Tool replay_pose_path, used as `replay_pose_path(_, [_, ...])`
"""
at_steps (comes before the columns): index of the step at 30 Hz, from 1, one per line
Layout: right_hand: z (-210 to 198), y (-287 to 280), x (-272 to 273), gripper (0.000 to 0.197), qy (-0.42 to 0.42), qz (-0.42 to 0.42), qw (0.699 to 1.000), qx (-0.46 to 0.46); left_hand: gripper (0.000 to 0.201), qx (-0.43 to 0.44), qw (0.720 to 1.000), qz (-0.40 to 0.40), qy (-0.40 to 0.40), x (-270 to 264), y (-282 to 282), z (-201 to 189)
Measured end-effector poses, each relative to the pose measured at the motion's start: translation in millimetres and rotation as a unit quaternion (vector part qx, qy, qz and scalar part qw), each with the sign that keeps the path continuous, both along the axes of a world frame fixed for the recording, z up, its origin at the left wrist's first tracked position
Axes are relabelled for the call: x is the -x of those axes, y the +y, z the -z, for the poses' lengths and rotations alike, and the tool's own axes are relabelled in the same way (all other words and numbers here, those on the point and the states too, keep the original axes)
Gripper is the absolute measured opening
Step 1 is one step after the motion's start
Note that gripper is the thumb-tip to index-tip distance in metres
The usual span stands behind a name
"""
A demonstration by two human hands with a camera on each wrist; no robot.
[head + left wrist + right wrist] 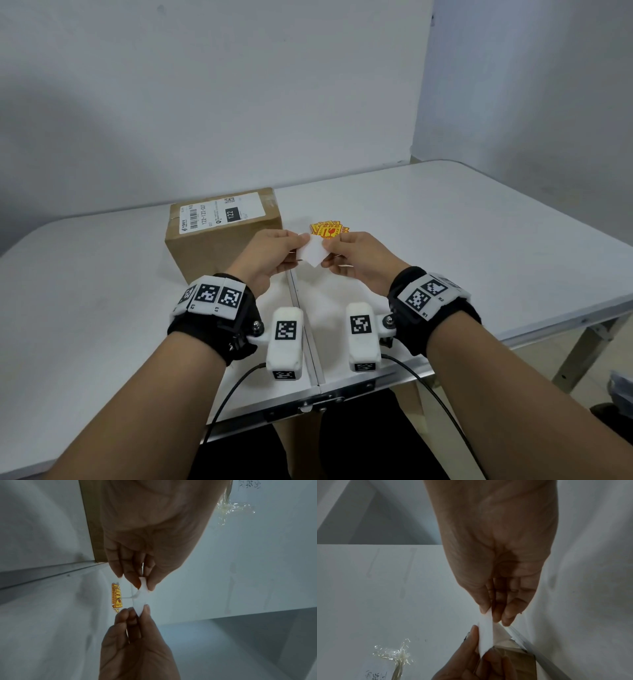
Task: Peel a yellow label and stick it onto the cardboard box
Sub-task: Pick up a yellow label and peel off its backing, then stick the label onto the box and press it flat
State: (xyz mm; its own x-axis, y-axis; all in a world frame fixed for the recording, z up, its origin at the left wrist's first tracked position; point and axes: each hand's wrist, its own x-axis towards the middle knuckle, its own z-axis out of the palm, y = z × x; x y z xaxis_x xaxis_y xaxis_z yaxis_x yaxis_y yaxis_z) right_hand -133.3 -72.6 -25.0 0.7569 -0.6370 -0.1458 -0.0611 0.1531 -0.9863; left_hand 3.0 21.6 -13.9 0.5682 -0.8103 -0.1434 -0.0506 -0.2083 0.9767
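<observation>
While hands pinch a label (313, 251), box (219, 240) reads "122"

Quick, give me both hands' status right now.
Left hand: closed, pinching one corner of the white label sheet.
Right hand: closed, pinching the opposite corner of the same sheet.
</observation>
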Motion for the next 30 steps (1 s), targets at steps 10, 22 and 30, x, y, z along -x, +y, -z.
replay_pose_path(10, [-1,-5,1,0.020,-0.018,0.019,1.000,0.009,0.016,0.050,0.997,-0.060,0.023,6,-1,-3])
replay_pose_path(22, [-5,-1,-4,0.018,-0.057,0.052,0.997,0.001,0.011,0.149,0.976,-0.142,0.064,10,1,-16])
replay_pose_path(30, [-3,-10,5,0.019,-0.064,0.089,0.993,-0.034,0.023,0.198,0.949,-0.224,0.097,-7,5,-26])
